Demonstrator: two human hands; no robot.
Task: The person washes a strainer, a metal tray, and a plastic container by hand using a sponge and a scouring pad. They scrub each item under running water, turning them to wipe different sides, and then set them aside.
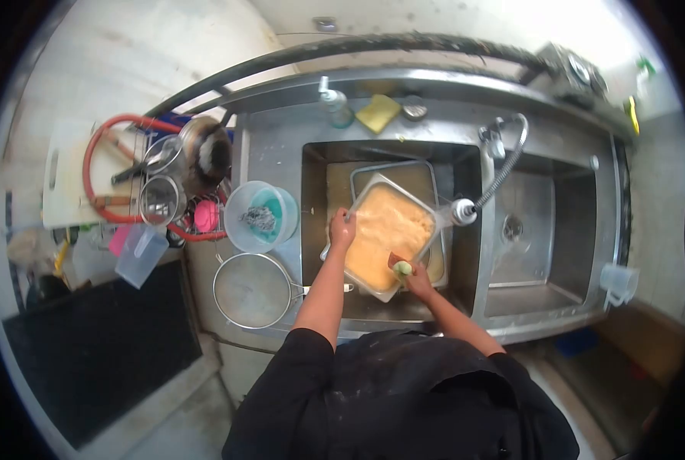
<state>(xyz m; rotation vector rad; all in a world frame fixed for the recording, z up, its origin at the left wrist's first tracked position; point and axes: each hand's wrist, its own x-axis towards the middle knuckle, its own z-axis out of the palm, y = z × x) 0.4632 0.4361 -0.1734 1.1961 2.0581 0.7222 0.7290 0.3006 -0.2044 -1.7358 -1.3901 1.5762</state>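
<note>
Fingers of our left hand closed on the upper left rim of a rectangular metal pan holding a pale orange, foamy-looking layer. Fingers of our right hand clamped on a small pale-green and reddish-brown item, held over the pan's lower right side; exact kind of item, we cannot tell.

Pan sits turned at a slant inside a deep steel sink basin, above a larger metal tray that shows past its edges. White spray head on a coiled metal hose hangs near the pan's right corner.

Along the back of the stainless-steel desk we note a pump bottle with a white top, a yellow sponge and a small round metal item. Left of the basin: a round translucent tub with scouring mesh and something teal inside; just below it, a large round sieve, handle pointing toward the basin. Right of the basin, a second, shallower-looking basin with a drain; clear plastic jug at its lower right corner.
</note>
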